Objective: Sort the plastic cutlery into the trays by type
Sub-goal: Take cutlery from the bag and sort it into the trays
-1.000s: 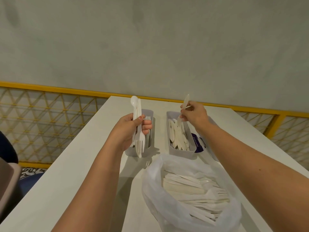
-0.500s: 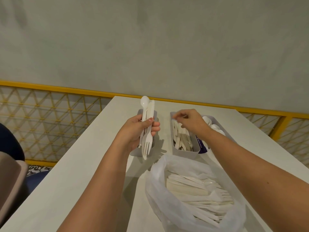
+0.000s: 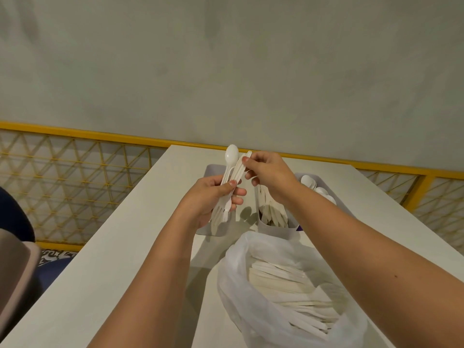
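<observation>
My left hand (image 3: 209, 197) grips a bundle of white plastic cutlery (image 3: 232, 169) held upright over the left grey tray (image 3: 212, 229); a spoon bowl sticks out on top and fork tines hang below. My right hand (image 3: 268, 172) pinches the upper end of one piece in that bundle with thumb and forefinger. The middle tray (image 3: 276, 231) holds white knives. A right tray (image 3: 334, 204) holds spoons, partly hidden by my right forearm. A clear plastic bag (image 3: 251, 297) of mixed white cutlery lies open in front.
The trays and bag sit on a white table (image 3: 113, 259) that ends at a yellow-framed mesh railing (image 3: 75, 182) and a grey wall. A dark seat and a beige object are at the left edge.
My right hand left the knife tray with nothing in it and moved left to the bundle, where it now pinches one piece. My left hand stayed over the left tray.
</observation>
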